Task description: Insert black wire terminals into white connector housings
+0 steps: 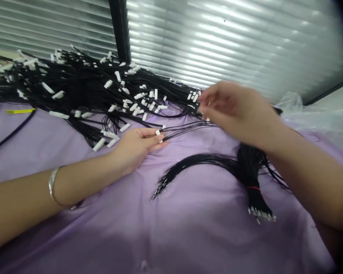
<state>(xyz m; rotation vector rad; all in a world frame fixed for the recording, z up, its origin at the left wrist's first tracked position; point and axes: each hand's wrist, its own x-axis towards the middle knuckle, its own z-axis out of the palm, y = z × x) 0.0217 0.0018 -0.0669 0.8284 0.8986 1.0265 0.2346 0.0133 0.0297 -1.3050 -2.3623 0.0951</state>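
My left hand is closed, with thumb and fingers pinching a small white connector. Thin black wires run from this connector to the right, passing below my other hand. Somewhat blurred, my right hand is raised over the wires, its fingers curled toward the thumb. White connectors at the pile's right end lie by its fingertips; anything in its grasp cannot be made out. Nearer me, a loose bunch of black wires curves leftward, bare tips showing.
A large heap of black cables with white connectors lines the back. At right lies a wire bundle with a red tie. A yellow-tagged cable is at left, clear plastic at back right. Purple cloth covers the surface.
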